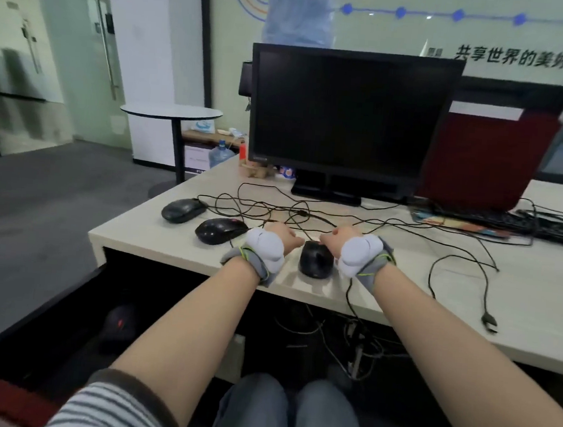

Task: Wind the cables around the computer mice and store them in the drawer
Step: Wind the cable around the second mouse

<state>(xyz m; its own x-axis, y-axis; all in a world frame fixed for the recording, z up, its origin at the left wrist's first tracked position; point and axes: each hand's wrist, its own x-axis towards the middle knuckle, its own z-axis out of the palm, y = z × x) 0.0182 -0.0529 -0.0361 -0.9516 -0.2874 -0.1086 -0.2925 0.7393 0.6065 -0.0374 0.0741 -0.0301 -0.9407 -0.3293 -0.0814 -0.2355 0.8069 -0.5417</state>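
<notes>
Three black wired mice lie near the front edge of the pale surface (537, 304). The nearest mouse (316, 259) sits between the person's wrists, glossy and rounded, nose pointing toward the monitor (349, 117). The left hand (279, 238) rests just beside it with fingers curled; whether they pinch a cable I cannot tell. The right hand (340, 240) is loosely fisted at the mouse's far end, possibly on its cord, though that is hidden. Left of them lie a second mouse (220, 231) and a third mouse (183, 210). Thin black cables (274, 206) sprawl unwound, tangled across the surface. An open drawer (60, 313) shows dark below left.
</notes>
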